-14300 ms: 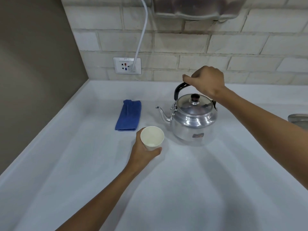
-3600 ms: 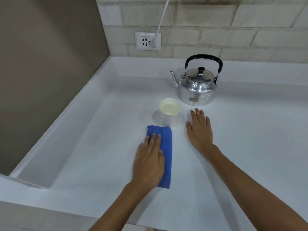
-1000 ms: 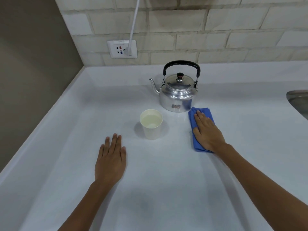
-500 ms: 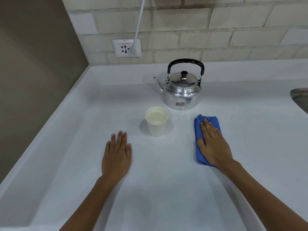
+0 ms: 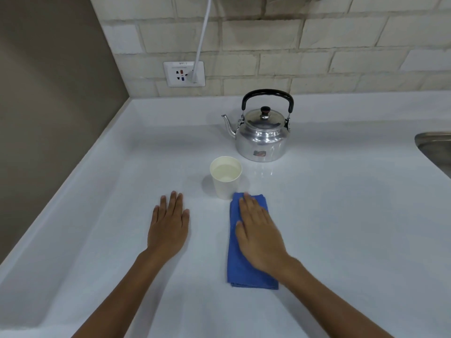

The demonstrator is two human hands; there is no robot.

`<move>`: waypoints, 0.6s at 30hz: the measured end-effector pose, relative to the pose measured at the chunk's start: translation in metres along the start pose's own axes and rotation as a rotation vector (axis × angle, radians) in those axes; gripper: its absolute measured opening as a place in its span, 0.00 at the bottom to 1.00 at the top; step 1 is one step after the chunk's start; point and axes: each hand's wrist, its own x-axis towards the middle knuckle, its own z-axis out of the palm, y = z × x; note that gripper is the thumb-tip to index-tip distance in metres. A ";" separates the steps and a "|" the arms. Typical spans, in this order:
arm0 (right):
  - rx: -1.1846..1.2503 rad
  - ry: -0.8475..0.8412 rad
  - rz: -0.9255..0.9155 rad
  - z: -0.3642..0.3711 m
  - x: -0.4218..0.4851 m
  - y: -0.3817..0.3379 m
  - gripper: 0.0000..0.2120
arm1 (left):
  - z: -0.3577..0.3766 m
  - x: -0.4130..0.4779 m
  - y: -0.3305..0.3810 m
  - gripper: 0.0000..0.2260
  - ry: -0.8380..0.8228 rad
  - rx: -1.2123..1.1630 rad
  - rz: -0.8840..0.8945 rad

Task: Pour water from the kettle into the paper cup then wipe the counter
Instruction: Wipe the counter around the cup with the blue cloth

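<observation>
A silver kettle [image 5: 262, 139] with a black handle stands upright at the back of the white counter [image 5: 341, 215], spout to the left. In front of it a white paper cup [image 5: 225, 179] holds water. A folded blue cloth [image 5: 240, 272] lies flat just in front of the cup, its far edge close to the cup's base. My right hand [image 5: 260, 236] presses palm-down on the cloth, fingers together and pointing at the cup. My left hand [image 5: 168, 225] rests flat on the bare counter to the left of the cloth, holding nothing.
A metal sink edge [image 5: 436, 147] shows at the far right. A brick wall with a socket [image 5: 184, 73] and a white cord [image 5: 202, 37] runs behind the kettle. A brown side wall bounds the counter on the left.
My right hand has slid the blue cloth left and toward me, from right of the kettle to just in front of the cup. My left hand stays flat on the counter.
</observation>
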 end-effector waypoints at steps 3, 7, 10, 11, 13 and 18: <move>-0.061 0.090 0.070 -0.025 0.031 0.030 0.26 | -0.005 -0.011 0.018 0.23 -0.030 -0.087 0.014; -0.155 0.082 0.167 -0.042 0.055 0.071 0.25 | -0.001 -0.040 0.064 0.23 0.039 -0.156 0.191; -0.168 0.049 0.186 -0.034 0.052 0.087 0.25 | 0.010 -0.057 0.103 0.22 0.072 -0.199 0.349; -0.179 0.044 0.185 -0.030 0.051 0.090 0.25 | 0.014 -0.059 0.115 0.23 0.058 -0.189 0.375; -0.205 0.046 0.179 -0.024 0.050 0.093 0.25 | 0.022 -0.059 0.132 0.23 0.029 -0.113 0.379; -0.236 0.060 0.176 -0.020 0.051 0.097 0.25 | 0.019 -0.063 0.132 0.20 0.003 0.056 0.380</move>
